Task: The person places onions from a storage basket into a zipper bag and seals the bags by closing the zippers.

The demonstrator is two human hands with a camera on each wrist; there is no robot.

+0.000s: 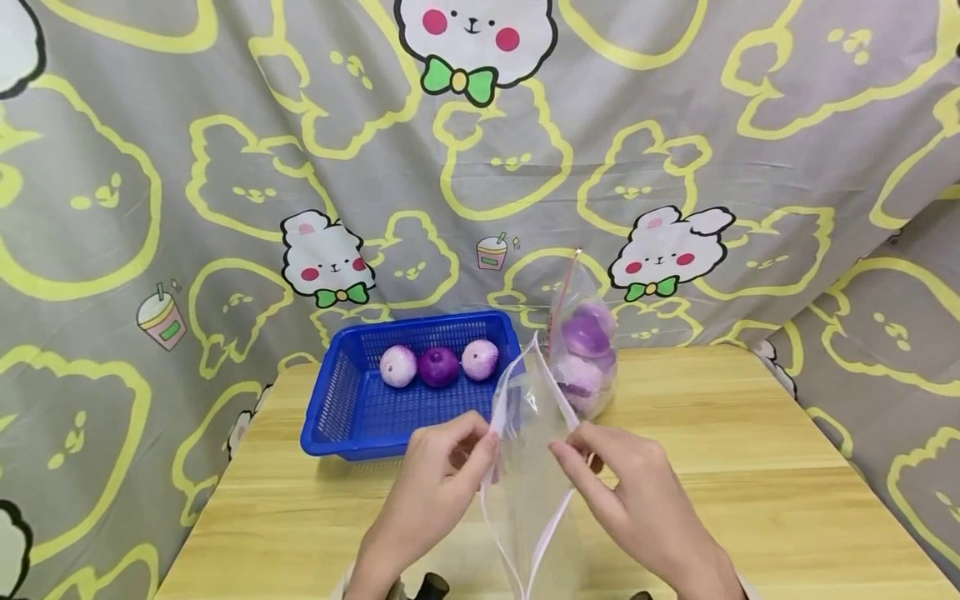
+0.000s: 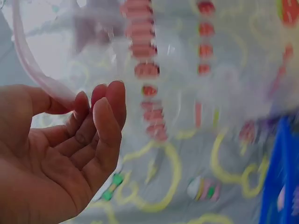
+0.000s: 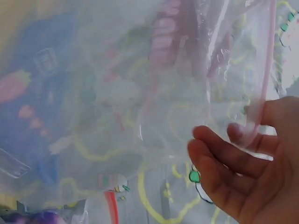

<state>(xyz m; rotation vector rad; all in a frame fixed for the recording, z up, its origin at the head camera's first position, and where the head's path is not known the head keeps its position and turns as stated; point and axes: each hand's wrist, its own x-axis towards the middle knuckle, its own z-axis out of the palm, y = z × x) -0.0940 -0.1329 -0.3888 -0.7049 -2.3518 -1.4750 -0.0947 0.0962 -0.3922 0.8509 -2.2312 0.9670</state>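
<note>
Between both hands a clear zip bag with a pale pink rim is spread wide at its mouth. My left hand pinches one side of the rim between thumb and fingers. On the opposite side my right hand pinches the other edge. Red printing marks the bag's film in the left wrist view. In the right wrist view the pink rim runs down into the fingers. I see no item inside this bag.
A blue plastic basket stands at the back left, holding a white-purple onion, a dark purple onion and a pale onion. Behind the right hand stands a filled clear bag of purple onions. A patterned curtain backs the wooden table.
</note>
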